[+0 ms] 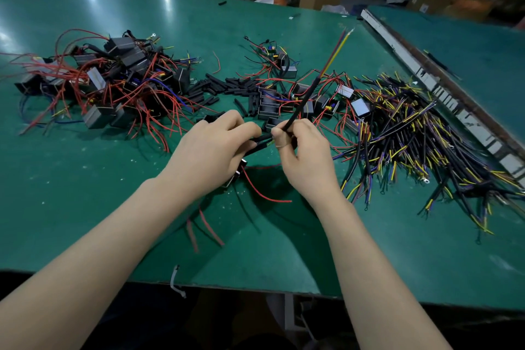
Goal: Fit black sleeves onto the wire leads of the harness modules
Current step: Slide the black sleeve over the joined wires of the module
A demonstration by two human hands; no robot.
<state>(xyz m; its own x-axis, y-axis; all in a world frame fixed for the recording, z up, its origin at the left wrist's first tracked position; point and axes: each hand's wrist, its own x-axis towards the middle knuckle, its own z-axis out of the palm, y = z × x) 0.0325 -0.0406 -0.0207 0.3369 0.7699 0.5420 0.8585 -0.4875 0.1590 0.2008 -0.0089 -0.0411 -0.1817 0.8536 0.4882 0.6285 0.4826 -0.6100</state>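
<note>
Mid-fit, roughly halfway by the piles. Right hand point(305, 156) fingers pinching a sleeved lead point(309, 94), left hand point(211, 148) curled round a module point(237, 175). Loose sleeves point(216, 88) mid-bench point(85, 221), plenty of modules left.

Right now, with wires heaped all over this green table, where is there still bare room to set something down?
Bare table lies in front of the left pile of modules, left of the left hand. More lies behind the loose black sleeves, toward the far edge. It is crowded in the middle band and at the right, where the sleeved wire bundle spreads.
</note>
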